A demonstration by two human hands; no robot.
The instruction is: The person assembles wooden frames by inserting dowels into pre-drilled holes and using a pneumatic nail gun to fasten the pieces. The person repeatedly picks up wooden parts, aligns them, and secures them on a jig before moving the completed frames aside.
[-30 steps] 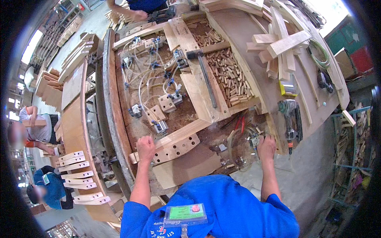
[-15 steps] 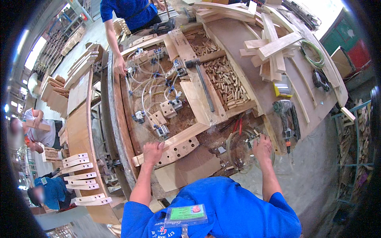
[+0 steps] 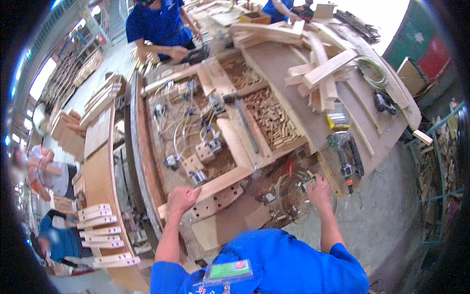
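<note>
A co-worker's hand point(image 3: 178, 53) is leaving the jig point(image 3: 205, 153); the curled left hand point(image 3: 183, 200) is seemingly bracing the near wooden bar point(image 3: 223, 181), calling for steadiness; the curled right hand point(image 3: 319, 191) is meeting a fitting point(image 3: 305, 186), grips unclear.

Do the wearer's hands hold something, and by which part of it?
Cannot tell: the left hand is at the left end of the wooden bar, the right hand at small parts.
</note>
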